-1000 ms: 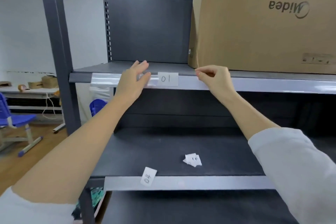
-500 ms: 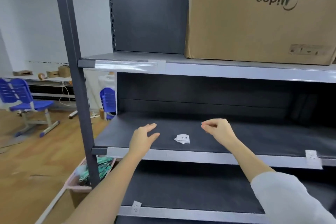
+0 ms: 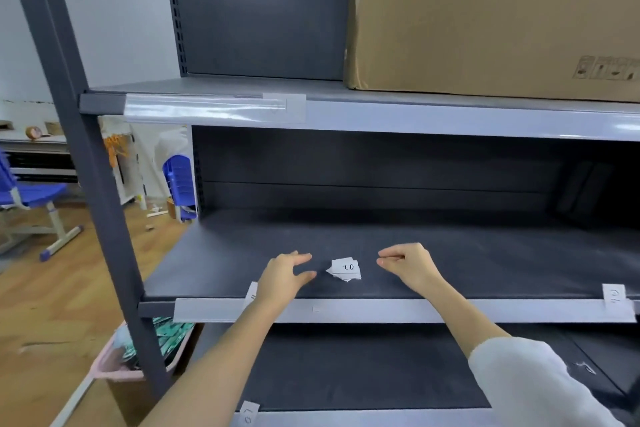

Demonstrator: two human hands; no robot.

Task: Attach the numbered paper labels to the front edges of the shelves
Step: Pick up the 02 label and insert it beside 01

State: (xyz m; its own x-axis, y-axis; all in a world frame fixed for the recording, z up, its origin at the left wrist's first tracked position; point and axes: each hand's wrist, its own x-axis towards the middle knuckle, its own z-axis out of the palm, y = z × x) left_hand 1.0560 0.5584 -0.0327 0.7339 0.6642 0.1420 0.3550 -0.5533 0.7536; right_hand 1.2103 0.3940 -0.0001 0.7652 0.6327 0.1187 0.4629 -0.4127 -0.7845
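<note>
Head view: left hand [image 3: 284, 276] fingers straight, empty; right hand [image 3: 408, 263] fingers loosely curled, holding nothing; both flank small label stack [image 3: 344, 269] marked 02 on middle shelf [image 3: 485, 263].

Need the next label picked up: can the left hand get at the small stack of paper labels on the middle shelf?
Probably yes. The left hand hovers open just left of the stack of paper labels on the middle shelf, with bare shelf between them and the right hand off to the other side.
</note>
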